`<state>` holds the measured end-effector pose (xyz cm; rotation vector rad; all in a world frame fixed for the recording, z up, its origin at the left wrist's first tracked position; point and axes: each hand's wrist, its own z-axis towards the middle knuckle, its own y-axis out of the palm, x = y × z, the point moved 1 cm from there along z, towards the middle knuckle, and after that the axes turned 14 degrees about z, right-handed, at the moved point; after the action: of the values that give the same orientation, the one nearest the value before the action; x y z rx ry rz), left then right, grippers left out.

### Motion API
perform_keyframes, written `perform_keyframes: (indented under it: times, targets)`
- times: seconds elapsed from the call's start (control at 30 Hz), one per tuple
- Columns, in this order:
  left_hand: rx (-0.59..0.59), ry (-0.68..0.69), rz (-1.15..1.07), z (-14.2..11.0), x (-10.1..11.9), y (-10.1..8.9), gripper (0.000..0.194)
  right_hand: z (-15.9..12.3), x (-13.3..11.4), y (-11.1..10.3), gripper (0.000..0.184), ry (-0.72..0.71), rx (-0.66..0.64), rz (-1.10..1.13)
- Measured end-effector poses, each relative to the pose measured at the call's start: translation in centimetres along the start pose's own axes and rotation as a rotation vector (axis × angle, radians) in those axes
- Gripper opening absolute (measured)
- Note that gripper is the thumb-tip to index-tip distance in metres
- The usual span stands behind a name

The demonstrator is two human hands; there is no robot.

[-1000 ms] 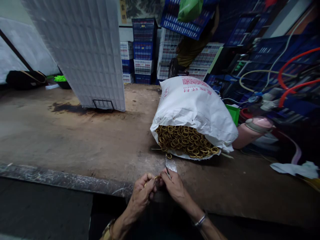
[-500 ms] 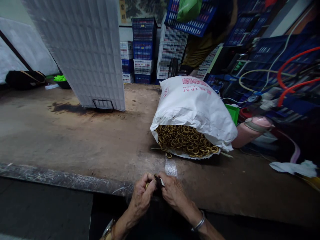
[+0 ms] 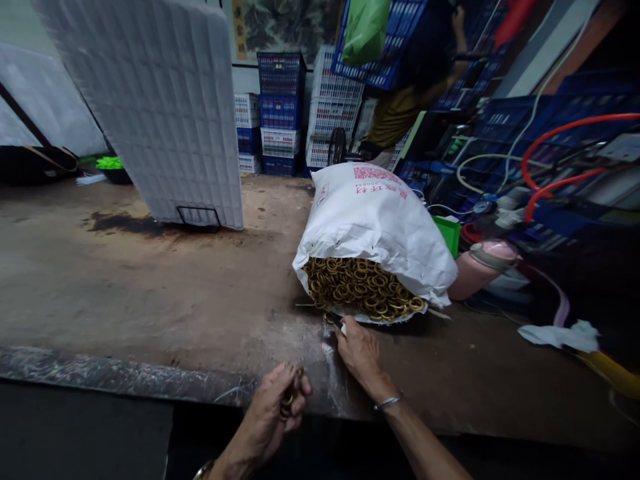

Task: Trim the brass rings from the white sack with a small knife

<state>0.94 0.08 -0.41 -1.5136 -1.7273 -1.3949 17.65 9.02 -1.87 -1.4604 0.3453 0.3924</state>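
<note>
My left hand (image 3: 270,410) is curled at the table's front edge, its fingers wrapped round several brass-coloured rings (image 3: 287,401). Farther forward, my right hand (image 3: 361,350) grips a small tool (image 3: 341,326) with a dark tip and a whitish part; its exact kind is hard to make out. That tip lies by a loose ring (image 3: 328,318) just outside the sack's mouth. The white woven sack (image 3: 373,217) with red print rests on its side, its mouth facing me. Many brass-coloured rings (image 3: 360,283) fill the opening.
Brown worktop (image 3: 175,300) spreads left of the sack. A tall pale ribbed panel (image 3: 165,120) stands on it in a wire holder. A pink bottle (image 3: 483,267) and red hoses (image 3: 555,133) are at the right. Behind, a person carries a blue crate (image 3: 395,67) near stacked crates (image 3: 283,107).
My hands have parted. The right has reached forward with the tool to the sack's mouth, while the left has moved slightly down and left with its rings. The view has shifted a little.
</note>
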Motion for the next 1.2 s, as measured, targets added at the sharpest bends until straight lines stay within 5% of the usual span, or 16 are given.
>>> perform_keyframes:
  times: [0.27,0.7,0.93,1.2]
  targets:
    - [-0.019,-0.002,-0.106,0.4,-0.3,-0.3,0.015,1.7,-1.2,0.5,0.021,0.144,0.010,-0.113]
    - [0.044,-0.115,-0.346,1.6,-0.1,-1.2,0.021,0.0,-0.8,0.6,0.008,-0.030,-0.076,0.106]
    - [0.112,-0.093,-0.297,2.5,0.7,-1.0,0.023,-2.4,-1.7,1.3,0.008,-0.178,-0.069,0.484]
    - [0.146,0.017,0.109,2.9,0.1,-0.2,0.033,-3.7,-3.9,0.7,0.008,-0.193,-0.145,0.630]
